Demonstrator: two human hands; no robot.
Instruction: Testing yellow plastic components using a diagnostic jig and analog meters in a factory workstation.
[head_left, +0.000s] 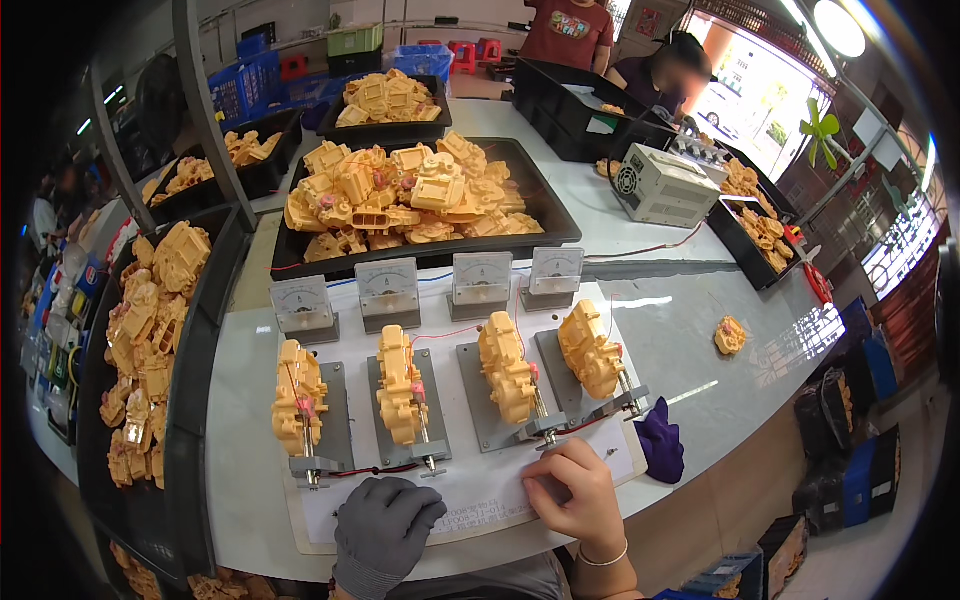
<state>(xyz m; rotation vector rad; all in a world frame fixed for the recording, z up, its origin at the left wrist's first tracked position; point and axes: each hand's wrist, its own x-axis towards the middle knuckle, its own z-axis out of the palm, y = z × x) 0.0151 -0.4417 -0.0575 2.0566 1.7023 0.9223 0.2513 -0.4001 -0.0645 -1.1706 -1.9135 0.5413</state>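
My left hand (pixel 385 530), in a grey glove, rests closed on the front of the white board (pixel 470 522); nothing shows in its fingers. Bare and loosely curled, my right hand (pixel 575 495) lies on the board's right part, just before the third and fourth fixtures, with nothing visible in it. Across the board stand grey metal fixtures, each bearing a yellow plastic gear housing: the leftmost housing (pixel 298 395), the second housing (pixel 400 385), the third housing (pixel 508 370) and the rightmost housing (pixel 590 350). Behind them is a row of analog meters, including the left meter (pixel 302 305).
A black tray (pixel 555 215) heaped with housings stands behind the meters; another black tray (pixel 195 400) is at left. A purple cloth (pixel 660 445) lies right of the board, a loose housing (pixel 730 337) farther right. A beige power unit (pixel 665 190) sits near a co-worker (pixel 650 80).
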